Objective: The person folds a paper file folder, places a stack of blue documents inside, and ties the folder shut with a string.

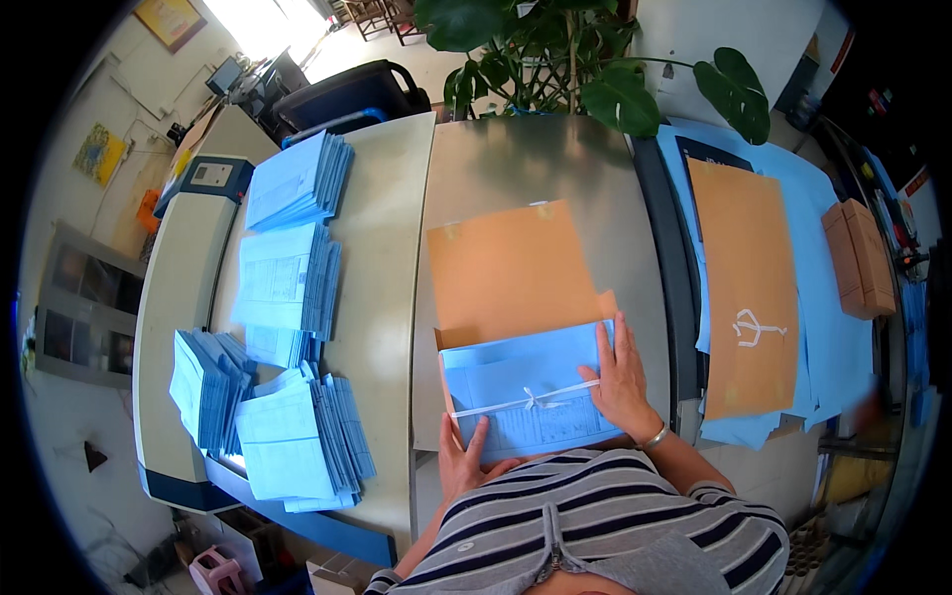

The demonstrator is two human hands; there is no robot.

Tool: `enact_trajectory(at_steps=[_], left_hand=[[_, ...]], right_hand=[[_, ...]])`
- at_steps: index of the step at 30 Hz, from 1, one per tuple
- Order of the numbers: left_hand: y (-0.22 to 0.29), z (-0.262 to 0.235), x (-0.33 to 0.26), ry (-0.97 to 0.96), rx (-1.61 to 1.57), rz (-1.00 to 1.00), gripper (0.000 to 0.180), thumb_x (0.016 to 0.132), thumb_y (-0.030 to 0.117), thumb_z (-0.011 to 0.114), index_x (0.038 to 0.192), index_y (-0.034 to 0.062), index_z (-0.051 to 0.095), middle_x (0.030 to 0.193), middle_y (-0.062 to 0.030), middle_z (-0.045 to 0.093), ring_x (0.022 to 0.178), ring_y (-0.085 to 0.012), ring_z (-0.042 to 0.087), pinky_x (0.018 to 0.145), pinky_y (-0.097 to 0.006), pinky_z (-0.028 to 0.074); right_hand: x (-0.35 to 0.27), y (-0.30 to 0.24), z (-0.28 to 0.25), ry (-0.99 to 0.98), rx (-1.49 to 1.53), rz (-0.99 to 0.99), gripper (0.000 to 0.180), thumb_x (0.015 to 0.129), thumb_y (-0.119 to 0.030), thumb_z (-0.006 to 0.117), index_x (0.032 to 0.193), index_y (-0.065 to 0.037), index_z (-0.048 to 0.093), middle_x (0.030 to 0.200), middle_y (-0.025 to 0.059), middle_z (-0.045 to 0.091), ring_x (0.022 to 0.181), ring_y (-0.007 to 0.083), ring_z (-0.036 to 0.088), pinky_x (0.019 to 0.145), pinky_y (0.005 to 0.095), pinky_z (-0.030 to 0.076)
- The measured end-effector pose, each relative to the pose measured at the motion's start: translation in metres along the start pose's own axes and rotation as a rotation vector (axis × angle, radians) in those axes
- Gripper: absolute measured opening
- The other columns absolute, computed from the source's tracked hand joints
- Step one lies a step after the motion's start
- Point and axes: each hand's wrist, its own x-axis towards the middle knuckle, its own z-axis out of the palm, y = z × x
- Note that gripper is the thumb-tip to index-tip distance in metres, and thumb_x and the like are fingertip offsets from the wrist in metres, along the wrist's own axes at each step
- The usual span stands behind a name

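Here, a person in a striped shirt [595, 516] is standing at a metal table [535, 164] and handling a blue paper bundle [531, 397] tied with a white string [526, 401]. The bundle is lying inside an open brown cardboard folder [506, 268] at the table's near edge. The left hand [464, 461] is gripping the bundle's near left corner, thumb on top and the other fingers hidden beneath. The right hand [620, 382] is resting flat on the bundle's right end, fingers spread and touching the string. To the left, stacks of blue booklets [288, 297] are lying on a beige machine top [183, 288]. To the right, a second brown folder [744, 288] is lying on blue sheets [823, 268], beside a small brown box [859, 258]. A leafy plant [585, 59] is standing beyond the table.
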Motion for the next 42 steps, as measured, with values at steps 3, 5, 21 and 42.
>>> enact_trajectory(at_steps=[3, 5, 21, 42], left_hand=[[-0.001, -0.006, 0.004, 0.011, 0.106, 0.094, 0.094, 0.067, 0.05, 0.089, 0.145, 0.018, 0.05, 0.156, -0.0365, 0.019, 0.143, -0.0558, 0.026, 0.113, -0.062, 0.029], [0.0, -0.003, 0.012, 0.013, 0.205, 0.144, 0.094, 0.067, 0.053, 0.088, 0.143, 0.0109, 0.051, 0.156, -0.0362, 0.021, 0.145, -0.0549, 0.022, 0.114, -0.063, 0.025], [0.013, 0.018, 0.086, 0.001, 0.404, 0.153, 0.101, 0.087, 0.071, 0.056, 0.149, -0.005, 0.031, 0.159, -0.0313, 0.024, 0.151, -0.0437, 0.017, 0.119, -0.063, 0.009], [-0.008, 0.033, 0.123, 0.361, -0.178, 0.123, 0.051, 0.079, -0.022, 0.048, 0.124, 0.0008, 0.059, 0.146, -0.0221, 0.04, 0.124, -0.0376, 0.052, 0.107, -0.044, 0.045]], right_hand=[[0.001, -0.002, 0.005, -0.043, -0.112, -0.021, 0.078, 0.092, -0.032, 0.067, 0.15, 0.007, 0.032, 0.162, 0.0234, 0.016, 0.137, 0.0537, 0.031, 0.107, 0.0591, 0.035], [0.004, -0.007, 0.007, -0.076, -0.144, -0.006, 0.078, 0.092, -0.033, 0.066, 0.149, 0.008, 0.031, 0.163, 0.0202, 0.017, 0.136, 0.0526, 0.032, 0.107, 0.0574, 0.036], [0.005, -0.008, -0.004, -0.102, -0.133, -0.063, 0.08, 0.088, -0.029, 0.069, 0.148, 0.009, 0.032, 0.16, 0.0209, 0.022, 0.134, 0.0521, 0.036, 0.106, 0.0511, 0.044], [0.016, 0.007, 0.01, 0.169, 0.573, 0.271, 0.06, 0.098, -0.005, 0.054, 0.153, -0.003, 0.03, 0.153, 0.0259, 0.04, 0.139, 0.041, 0.042, 0.108, 0.0407, 0.043]])
